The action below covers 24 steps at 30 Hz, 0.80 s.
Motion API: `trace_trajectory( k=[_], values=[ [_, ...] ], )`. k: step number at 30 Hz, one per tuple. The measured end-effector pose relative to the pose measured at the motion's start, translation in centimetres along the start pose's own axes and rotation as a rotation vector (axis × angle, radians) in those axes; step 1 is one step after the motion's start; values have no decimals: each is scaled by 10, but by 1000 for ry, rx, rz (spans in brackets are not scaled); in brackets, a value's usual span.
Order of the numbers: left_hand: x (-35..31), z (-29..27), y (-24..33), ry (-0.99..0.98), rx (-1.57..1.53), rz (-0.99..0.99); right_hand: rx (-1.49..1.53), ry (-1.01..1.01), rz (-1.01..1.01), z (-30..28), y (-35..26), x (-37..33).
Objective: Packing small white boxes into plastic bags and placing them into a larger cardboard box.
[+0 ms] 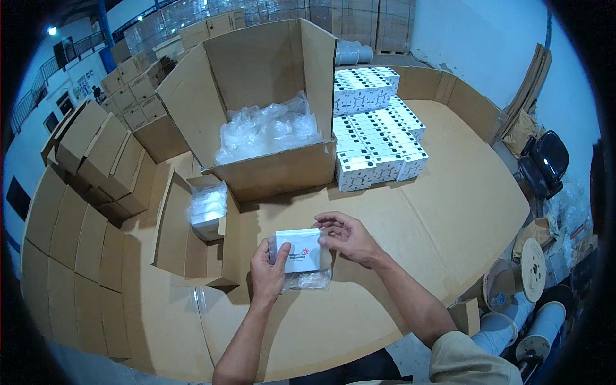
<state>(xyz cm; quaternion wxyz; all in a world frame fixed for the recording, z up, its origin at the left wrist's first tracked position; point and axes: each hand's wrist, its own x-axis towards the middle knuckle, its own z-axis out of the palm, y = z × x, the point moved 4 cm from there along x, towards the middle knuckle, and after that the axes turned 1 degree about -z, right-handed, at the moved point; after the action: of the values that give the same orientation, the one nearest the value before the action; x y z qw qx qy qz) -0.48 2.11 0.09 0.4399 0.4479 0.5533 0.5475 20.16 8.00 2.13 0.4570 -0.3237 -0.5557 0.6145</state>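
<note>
White flat carton (299, 250) in crinkly clear bag, pinched by left hand (268, 273) and right hand (348, 237).

- Left hand (268, 274): forearm rises from lower edge, fingers curled, thumb up.
- Right hand (348, 237): forearm angled in from lower right, fingers pinching.

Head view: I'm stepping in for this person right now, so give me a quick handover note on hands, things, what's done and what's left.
Left hand: grips the left edge of a small white box in a clear plastic bag.
Right hand: pinches the bag's top right.
Large open carton: holds clear bags.
Small open carton: holds some bagged boxes.
Stacked white boxes: on the cardboard-covered table.
Done: box looks mostly inside its bag.
Left: probably the stack.
</note>
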Motion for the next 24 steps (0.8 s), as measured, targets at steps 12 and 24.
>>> trace_trajectory(
  k=[12,24],
  values=[
    [4,-4,-7,10,35,56,-117,-32,120,7,10,-3],
    [2,-2,5,2,60,87,-60,74,-11,14,16,-2]
  ],
)
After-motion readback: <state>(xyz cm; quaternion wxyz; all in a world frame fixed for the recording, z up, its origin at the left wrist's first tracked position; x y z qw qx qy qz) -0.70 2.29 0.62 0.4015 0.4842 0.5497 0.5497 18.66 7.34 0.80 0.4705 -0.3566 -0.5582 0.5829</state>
